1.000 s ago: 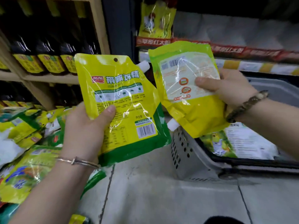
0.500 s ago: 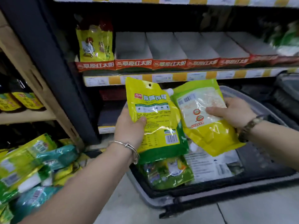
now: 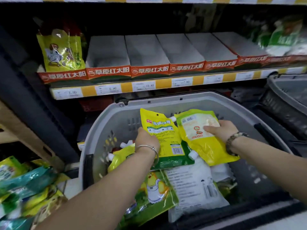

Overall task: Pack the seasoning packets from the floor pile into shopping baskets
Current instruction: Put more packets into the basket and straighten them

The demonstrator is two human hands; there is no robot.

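Observation:
My left hand (image 3: 146, 140) grips a yellow-and-green spouted seasoning pouch (image 3: 164, 138) by its left edge. My right hand (image 3: 221, 130) holds a second yellow pouch (image 3: 202, 143) with a pale label. Both pouches hang inside the grey shopping basket (image 3: 106, 123), just above its contents. In the basket lie a green packet with a chick picture (image 3: 154, 188), a white packet (image 3: 194, 190) and more yellow spouted pouches (image 3: 119, 156). The floor pile of green, teal and yellow packets (image 3: 25, 188) sits at the lower left.
A second dark basket (image 3: 285, 97) stands at the right. Behind the grey basket runs a shelf (image 3: 149, 87) with price tags and several empty red-fronted display trays (image 3: 146, 70). One yellow bag (image 3: 61, 52) stands on the shelf's left. A wooden rack (image 3: 20, 130) is at left.
Both hands have carried their pouches from in front of the shelf down and forward into the grey basket. The view has tilted down over the basket.

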